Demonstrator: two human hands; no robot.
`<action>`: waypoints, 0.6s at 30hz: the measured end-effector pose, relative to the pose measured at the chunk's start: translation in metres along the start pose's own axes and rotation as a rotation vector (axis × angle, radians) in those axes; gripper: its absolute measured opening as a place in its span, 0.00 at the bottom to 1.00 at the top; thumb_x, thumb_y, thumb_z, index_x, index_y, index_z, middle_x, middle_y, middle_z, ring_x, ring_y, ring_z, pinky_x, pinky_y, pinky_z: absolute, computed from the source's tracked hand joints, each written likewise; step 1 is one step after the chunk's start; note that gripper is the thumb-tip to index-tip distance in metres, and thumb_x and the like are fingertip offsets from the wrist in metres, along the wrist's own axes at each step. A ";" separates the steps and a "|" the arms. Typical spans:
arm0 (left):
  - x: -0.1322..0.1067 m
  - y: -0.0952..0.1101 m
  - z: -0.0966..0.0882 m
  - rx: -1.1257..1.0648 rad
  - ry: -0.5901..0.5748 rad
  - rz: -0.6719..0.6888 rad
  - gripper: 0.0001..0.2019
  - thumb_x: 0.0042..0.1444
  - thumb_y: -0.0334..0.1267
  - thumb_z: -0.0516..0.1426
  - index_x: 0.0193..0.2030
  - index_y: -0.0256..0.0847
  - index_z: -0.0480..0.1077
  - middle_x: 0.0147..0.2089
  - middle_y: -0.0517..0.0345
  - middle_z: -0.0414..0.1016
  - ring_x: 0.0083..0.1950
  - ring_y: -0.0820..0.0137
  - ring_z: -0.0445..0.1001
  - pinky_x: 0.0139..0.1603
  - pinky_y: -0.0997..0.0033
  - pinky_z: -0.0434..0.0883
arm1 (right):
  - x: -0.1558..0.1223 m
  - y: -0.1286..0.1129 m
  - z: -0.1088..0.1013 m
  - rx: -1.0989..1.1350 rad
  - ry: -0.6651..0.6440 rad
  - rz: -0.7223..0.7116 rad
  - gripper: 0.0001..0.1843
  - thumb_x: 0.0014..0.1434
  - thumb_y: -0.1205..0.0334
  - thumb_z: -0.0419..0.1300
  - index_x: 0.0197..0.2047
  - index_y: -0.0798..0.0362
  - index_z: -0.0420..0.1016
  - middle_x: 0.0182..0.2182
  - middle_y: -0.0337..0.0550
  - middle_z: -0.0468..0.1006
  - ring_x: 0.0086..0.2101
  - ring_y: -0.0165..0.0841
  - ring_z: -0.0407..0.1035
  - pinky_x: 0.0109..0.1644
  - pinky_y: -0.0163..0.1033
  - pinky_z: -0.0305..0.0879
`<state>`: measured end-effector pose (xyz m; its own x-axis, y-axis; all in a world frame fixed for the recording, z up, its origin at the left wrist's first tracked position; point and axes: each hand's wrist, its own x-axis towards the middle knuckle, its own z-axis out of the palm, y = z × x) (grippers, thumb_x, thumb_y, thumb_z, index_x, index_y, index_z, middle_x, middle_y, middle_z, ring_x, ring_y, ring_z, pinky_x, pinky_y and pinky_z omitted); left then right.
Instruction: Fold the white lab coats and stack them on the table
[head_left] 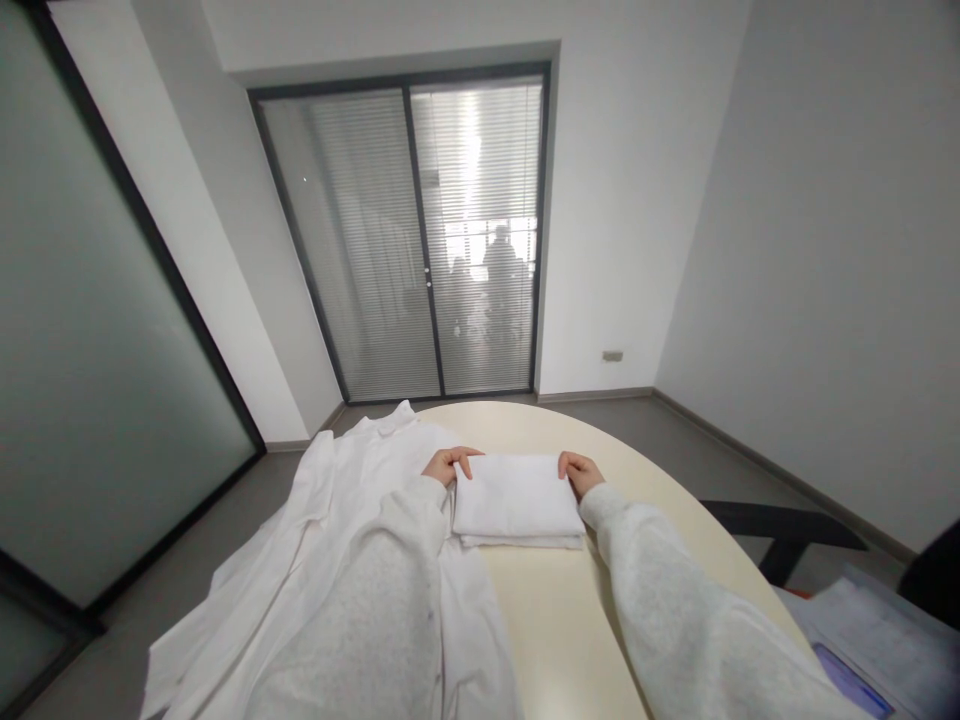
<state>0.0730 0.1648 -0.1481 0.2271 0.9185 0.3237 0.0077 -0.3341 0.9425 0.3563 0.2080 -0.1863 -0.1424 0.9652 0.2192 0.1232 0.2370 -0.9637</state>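
A white cloth folded into a flat rectangle (516,497) lies on a cream oval table (555,620). My left hand (448,465) rests at its far left corner, fingers curled onto the edge. At the far right corner sits my right hand (578,471), its fingers likewise pressed on the cloth. Both arms are in light grey sleeves. My left forearm lies over a heap of unfolded white garments (330,560) spread over the table's left side.
Papers and a blue sheet (862,650) sit at the right, beside a dark chair part (780,525). Ahead is a glass door with blinds (420,240); figures show dimly behind it. A glass partition (90,330) runs along the left.
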 end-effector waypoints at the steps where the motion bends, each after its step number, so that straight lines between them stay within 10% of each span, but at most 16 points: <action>1: 0.000 -0.003 -0.001 0.040 0.005 0.006 0.08 0.30 0.24 0.50 0.13 0.36 0.68 0.43 0.50 0.76 0.47 0.60 0.71 0.50 0.60 0.65 | 0.001 0.001 0.000 -0.058 0.007 -0.019 0.07 0.38 0.65 0.48 0.12 0.51 0.61 0.11 0.34 0.61 0.19 0.28 0.58 0.26 0.33 0.55; 8: 0.000 -0.025 -0.014 0.450 -0.035 0.015 0.17 0.28 0.22 0.44 0.16 0.38 0.73 0.44 0.56 0.75 0.47 0.66 0.70 0.53 0.68 0.62 | 0.007 0.002 -0.008 -0.438 -0.108 -0.085 0.10 0.37 0.69 0.46 0.14 0.52 0.65 0.15 0.36 0.66 0.24 0.30 0.62 0.34 0.34 0.58; 12: 0.005 -0.007 -0.014 0.625 -0.094 0.020 0.18 0.33 0.21 0.45 0.19 0.40 0.75 0.50 0.59 0.72 0.51 0.66 0.68 0.55 0.70 0.60 | 0.009 -0.026 -0.008 -0.741 -0.112 -0.180 0.12 0.45 0.70 0.47 0.23 0.52 0.72 0.35 0.44 0.76 0.41 0.35 0.67 0.48 0.39 0.58; 18: 0.006 0.011 0.024 0.766 -0.308 0.062 0.16 0.43 0.38 0.58 0.43 0.44 0.74 0.51 0.54 0.71 0.52 0.60 0.67 0.55 0.65 0.59 | -0.018 -0.063 0.039 -0.902 -0.372 -0.364 0.29 0.55 0.45 0.50 0.55 0.53 0.66 0.61 0.51 0.54 0.61 0.47 0.43 0.60 0.55 0.42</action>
<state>0.0982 0.1612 -0.1378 0.5051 0.8316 0.2311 0.6223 -0.5364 0.5701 0.3131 0.1713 -0.1356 -0.5931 0.7600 0.2658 0.6784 0.6495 -0.3433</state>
